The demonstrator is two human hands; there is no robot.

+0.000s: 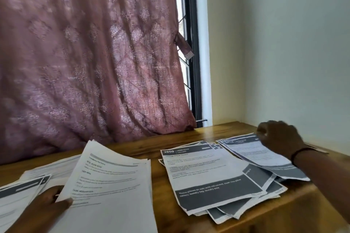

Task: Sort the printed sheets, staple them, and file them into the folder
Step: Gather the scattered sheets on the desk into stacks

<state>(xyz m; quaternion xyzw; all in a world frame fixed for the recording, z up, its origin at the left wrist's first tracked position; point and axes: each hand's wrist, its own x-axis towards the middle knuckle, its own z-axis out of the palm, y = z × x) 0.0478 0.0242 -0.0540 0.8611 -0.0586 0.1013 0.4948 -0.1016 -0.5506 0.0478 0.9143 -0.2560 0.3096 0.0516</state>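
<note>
Both hands are on paper. Near left, the left hand (pixel 49 201) grips a thin stack of white sheets (pixel 109 185), thumb curled over its left edge; the stack tips up off the wooden table (pixel 295 212), long axis running near to far, its top pointing away and slightly left. At far right, the right hand (pixel 278 138), blurred, rests on a sheet numbered 3414 (pixel 251 151) with fingers bent at its far edge; whether it pinches the paper cannot be told. That sheet's long axis slants from far left to near right. Between them lies a fanned pile topped by a sheet numbered 2659 (pixel 208 174), flat, matte, with dark grey bands. More sheets (pixel 24 185) lie at far left. A patterned mauve curtain (pixel 91 53) hangs behind.
</note>
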